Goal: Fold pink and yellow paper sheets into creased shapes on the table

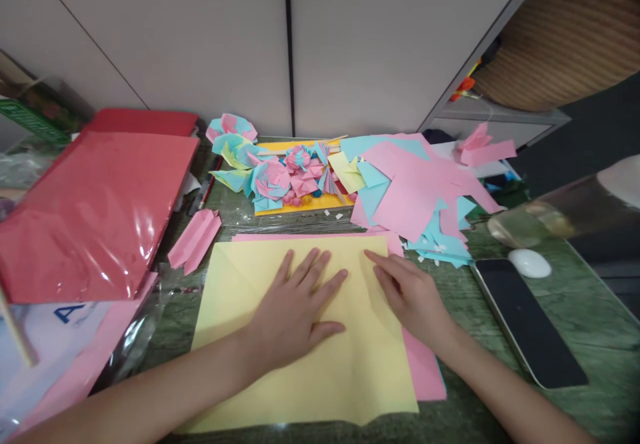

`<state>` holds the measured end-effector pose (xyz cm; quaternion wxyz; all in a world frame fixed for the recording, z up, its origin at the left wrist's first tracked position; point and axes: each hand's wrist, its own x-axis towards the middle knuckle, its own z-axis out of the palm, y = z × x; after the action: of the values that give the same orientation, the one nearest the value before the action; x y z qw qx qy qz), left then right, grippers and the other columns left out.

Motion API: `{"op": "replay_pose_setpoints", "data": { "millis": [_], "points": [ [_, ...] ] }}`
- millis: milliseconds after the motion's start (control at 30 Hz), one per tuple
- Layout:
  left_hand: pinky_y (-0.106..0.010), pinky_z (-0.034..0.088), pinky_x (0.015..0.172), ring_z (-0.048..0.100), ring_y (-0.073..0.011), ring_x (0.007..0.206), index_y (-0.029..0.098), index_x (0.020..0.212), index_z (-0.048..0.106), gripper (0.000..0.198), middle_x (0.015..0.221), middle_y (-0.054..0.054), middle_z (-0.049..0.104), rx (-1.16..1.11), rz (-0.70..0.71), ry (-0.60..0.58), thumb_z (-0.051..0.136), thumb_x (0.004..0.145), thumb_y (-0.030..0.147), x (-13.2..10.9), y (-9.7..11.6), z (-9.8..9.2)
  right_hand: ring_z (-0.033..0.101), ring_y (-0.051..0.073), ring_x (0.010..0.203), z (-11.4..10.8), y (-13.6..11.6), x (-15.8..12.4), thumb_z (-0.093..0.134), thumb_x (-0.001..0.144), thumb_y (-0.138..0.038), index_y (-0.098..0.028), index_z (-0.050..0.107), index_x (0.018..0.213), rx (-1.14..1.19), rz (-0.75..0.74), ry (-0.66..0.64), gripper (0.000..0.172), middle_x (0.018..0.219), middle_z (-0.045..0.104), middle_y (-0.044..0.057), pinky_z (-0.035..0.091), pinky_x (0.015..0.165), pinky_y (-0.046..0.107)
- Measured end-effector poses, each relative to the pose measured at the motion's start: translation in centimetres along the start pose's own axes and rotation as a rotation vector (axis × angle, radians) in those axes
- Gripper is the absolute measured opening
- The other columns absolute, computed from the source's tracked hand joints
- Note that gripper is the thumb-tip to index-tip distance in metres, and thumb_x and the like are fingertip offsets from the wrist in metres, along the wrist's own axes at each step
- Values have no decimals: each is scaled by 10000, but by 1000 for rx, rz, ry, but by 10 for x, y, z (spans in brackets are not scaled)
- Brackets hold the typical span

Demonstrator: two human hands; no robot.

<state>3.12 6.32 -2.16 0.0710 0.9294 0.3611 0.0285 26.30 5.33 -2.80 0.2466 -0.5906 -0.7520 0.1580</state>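
Note:
A large sheet of yellow paper [350, 371] lies flat in front of me, with faint creases at its upper left and lower edge. My left hand [300, 304] rests on its middle, palm down and fingers spread. Near the sheet's upper right corner, the stretched index finger of my right hand [407, 287] touches the paper; its other fingers are partly curled, and I see nothing held in them. Pink paper [425, 371] shows from underneath along the top and right edges, with a thin blue edge below it.
Pink and blue paper scraps [405, 191] are piled at the back right. Folded paper flowers [273, 181] lie on a yellow piece [320, 204]. A folded pink paper [195, 241] and red packets [110, 211] are left. A phone [527, 324], white mouse [530, 263] and clear bottle [555, 214] stand right.

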Motion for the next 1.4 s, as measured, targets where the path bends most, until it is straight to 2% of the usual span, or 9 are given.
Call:
{"op": "replay_pose_setpoints", "data": {
  "millis": [200,433,767,867,1000,1067,1200,1400],
  "points": [
    [-567,155,1082,181,-308,1385,273,1431,246,659,1499,-107,250,0,-8,16,281,874,624,0,0,1,588,219,859,4,7,-3,394,908,-188,-156,559,1209,-81,-41,-14,345,874,638,89,488,761,379],
    [-568,157,1080,176,-302,1387,281,1432,240,657,1499,-111,248,-8,-19,-13,259,875,629,1,1,0,577,210,818,4,7,-2,387,906,-168,-127,558,1208,-80,-57,-17,350,820,617,82,488,736,369],
    [-575,134,1075,165,-309,1388,281,1434,238,658,1502,-116,239,-19,-17,-16,243,877,631,0,-1,2,580,214,824,6,9,-4,413,896,-166,-128,568,1195,-76,-63,10,339,848,624,82,487,746,367],
    [-574,177,1052,213,-309,1374,297,1422,266,638,1489,-117,276,-28,-14,-9,243,879,630,2,-3,-1,584,223,871,6,7,-3,407,901,-168,-133,563,1199,-78,-63,19,338,880,629,86,484,779,378],
    [-527,293,988,326,-291,1318,313,1393,327,590,1441,-109,370,-50,-24,3,258,889,612,6,-10,-4,583,231,867,6,5,-1,394,905,-166,-125,559,1209,-111,-68,-2,348,837,613,85,486,760,382],
    [-533,282,995,290,-302,1336,299,1391,339,595,1455,-126,340,-35,-43,23,269,888,608,8,-13,-3,581,232,854,7,5,0,388,904,-157,-119,561,1211,-135,-75,-13,354,816,603,84,486,743,380],
    [-576,177,1048,169,-318,1385,281,1417,288,626,1501,-147,224,-8,-53,28,262,886,612,10,-14,1,575,229,839,6,5,-1,384,895,-132,-115,560,1217,-155,-82,-22,367,811,596,83,484,729,374],
    [-569,184,1056,168,-311,1388,292,1417,285,614,1501,-143,227,1,-73,25,259,890,606,9,-12,1,572,229,816,6,4,-1,391,890,-133,-109,566,1211,-171,-85,-32,367,811,599,85,478,723,376]
  ]
}}
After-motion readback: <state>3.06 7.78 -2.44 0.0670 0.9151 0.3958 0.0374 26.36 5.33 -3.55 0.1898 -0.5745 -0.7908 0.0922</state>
